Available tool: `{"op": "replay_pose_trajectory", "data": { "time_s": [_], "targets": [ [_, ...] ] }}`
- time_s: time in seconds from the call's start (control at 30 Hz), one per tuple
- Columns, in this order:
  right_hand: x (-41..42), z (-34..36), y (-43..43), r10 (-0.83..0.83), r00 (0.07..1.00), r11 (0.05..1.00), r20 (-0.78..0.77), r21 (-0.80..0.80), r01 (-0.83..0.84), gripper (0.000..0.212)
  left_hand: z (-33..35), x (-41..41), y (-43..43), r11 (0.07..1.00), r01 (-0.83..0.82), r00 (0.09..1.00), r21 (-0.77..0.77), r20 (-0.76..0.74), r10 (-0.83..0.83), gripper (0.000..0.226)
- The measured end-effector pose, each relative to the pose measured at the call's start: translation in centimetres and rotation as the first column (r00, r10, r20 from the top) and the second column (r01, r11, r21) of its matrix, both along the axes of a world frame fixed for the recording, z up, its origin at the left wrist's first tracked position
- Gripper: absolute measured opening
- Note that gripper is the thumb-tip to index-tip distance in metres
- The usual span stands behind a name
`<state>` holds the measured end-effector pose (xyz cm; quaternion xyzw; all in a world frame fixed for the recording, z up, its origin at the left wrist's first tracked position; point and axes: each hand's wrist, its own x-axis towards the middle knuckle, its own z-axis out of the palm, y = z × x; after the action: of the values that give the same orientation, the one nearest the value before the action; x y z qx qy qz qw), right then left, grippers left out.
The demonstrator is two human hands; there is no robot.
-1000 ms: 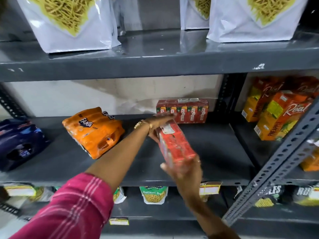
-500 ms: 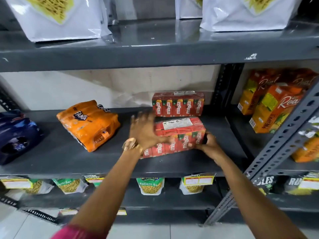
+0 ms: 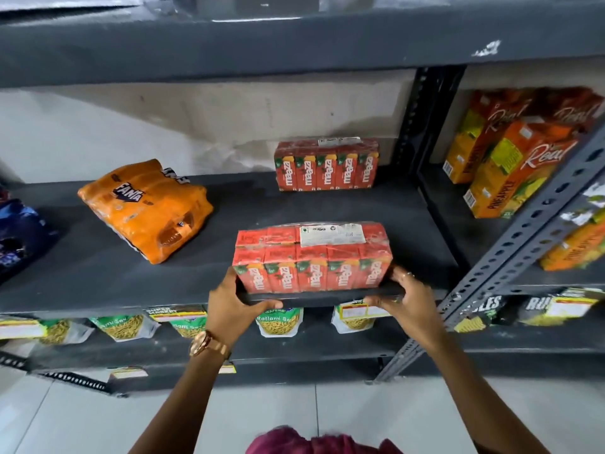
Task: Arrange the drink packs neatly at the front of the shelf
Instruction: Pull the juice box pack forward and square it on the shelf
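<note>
A red shrink-wrapped Maaza pack (image 3: 312, 257) stands upright at the front edge of the dark grey shelf (image 3: 98, 283), labels facing out. My left hand (image 3: 234, 306) grips its left end and my right hand (image 3: 404, 298) grips its right end. A second red Maaza pack (image 3: 327, 165) stands at the back of the same shelf by the wall. An orange Fanta pack (image 3: 147, 208) lies tilted on the shelf's left half, set back from the edge. A dark blue pack (image 3: 18, 237) sits at the far left, cut off by the frame.
Orange Real pineapple juice cartons (image 3: 510, 165) fill the neighbouring bay on the right, behind a perforated grey upright (image 3: 510, 257). Snack pouches (image 3: 278, 322) with price tags hang on the shelf below. Another shelf (image 3: 262, 44) runs overhead. Pale floor tiles lie underneath.
The red Maaza pack, held tilted in the air a second ago, came down and slid forward to the shelf's front edge. Both hands moved to its ends. The camera tilted down.
</note>
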<state>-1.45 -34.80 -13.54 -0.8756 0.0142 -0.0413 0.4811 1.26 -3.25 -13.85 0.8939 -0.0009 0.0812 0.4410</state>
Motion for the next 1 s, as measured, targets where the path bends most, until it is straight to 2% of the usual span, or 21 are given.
{"op": "replay_pose_trajectory", "data": {
  "time_s": [0.1, 0.17, 0.27, 0.4, 0.47, 0.63, 0.7, 0.73, 0.8, 0.83, 0.9, 0.93, 1.0],
  "targets": [
    [-1.0, -0.6, 0.9, -0.079, 0.993, 0.995, 0.084, -0.057, 0.084, 0.060, -0.7, -0.4, 0.4, 0.998, -0.047, 0.998, 0.043, 0.043, 0.045, 0.056],
    [-0.9, -0.8, 1.7, -0.156, 0.975, 0.980, 0.158, -0.097, 0.172, 0.059, -1.0, -0.4, 0.4, 0.998, -0.048, 0.997, 0.036, 0.065, 0.045, 0.053],
    [-0.9, -1.2, 2.1, -0.196, 0.963, 0.972, 0.188, -0.090, 0.215, 0.056, -0.7, -0.6, 0.4, 0.999, -0.039, 0.999, 0.002, 0.035, 0.039, 0.047],
    [-0.7, -1.3, 2.2, -0.234, 0.960, 0.972, 0.152, 0.007, 0.236, 0.043, -0.2, -0.7, 0.4, 0.999, -0.021, 1.000, -0.047, 0.005, 0.022, 0.048],
    [-0.6, -1.4, 2.2, -0.247, 0.960, 0.969, 0.131, 0.058, 0.241, 0.045, -0.1, -0.8, 0.3, 0.999, -0.020, 1.000, -0.045, -0.003, 0.020, 0.048],
    [-0.6, -1.6, 2.5, -0.275, 0.951, 0.958, 0.139, -0.042, 0.284, 0.056, 0.6, -1.0, 0.1, 0.999, -0.004, 1.000, -0.042, 0.017, 0.005, 0.051],
    [-1.1, -1.4, 3.0, -0.281, 0.950, 0.958, 0.132, -0.014, 0.286, 0.076, 1.3, -0.8, 0.6, 0.997, 0.069, 0.997, -0.021, -0.028, -0.070, 0.061],
    [-1.6, -1.3, 3.5, -0.317, 0.934, 0.948, 0.163, 0.020, 0.318, 0.090, 1.6, -0.6, 1.2, 0.992, 0.125, 0.990, -0.020, -0.066, -0.126, 0.077],
    [-3.3, -1.1, 5.3, -0.408, 0.849, 0.909, 0.335, 0.069, 0.410, 0.106, 2.4, -0.2, 3.6, 0.979, 0.204, 0.974, -0.016, -0.095, -0.204, 0.114],
    [-4.3, -0.9, 6.9, -0.415, 0.789, 0.897, 0.453, 0.059, 0.438, 0.105, 3.4, 0.3, 5.2, 0.981, 0.195, 0.980, -0.005, -0.046, -0.195, 0.117],
    [-6.2, -0.1, 10.8, -0.278, 0.732, 0.933, 0.622, -0.004, 0.359, 0.098, 5.7, 2.0, 8.7, 0.992, 0.121, 0.980, 0.033, 0.155, -0.124, 0.100],
    [-6.7, 0.6, 13.5, -0.152, 0.725, 0.964, 0.672, -0.060, 0.258, 0.091, 6.9, 3.2, 11.0, 0.996, 0.059, 0.966, 0.064, 0.249, -0.074, 0.088],
    [-6.7, 2.2, 19.3, 0.159, 0.712, 0.976, 0.684, -0.218, -0.008, 0.072, 9.3, 6.4, 15.2, 0.990, -0.061, 0.943, 0.125, 0.333, 0.016, 0.071]
  ]
}}
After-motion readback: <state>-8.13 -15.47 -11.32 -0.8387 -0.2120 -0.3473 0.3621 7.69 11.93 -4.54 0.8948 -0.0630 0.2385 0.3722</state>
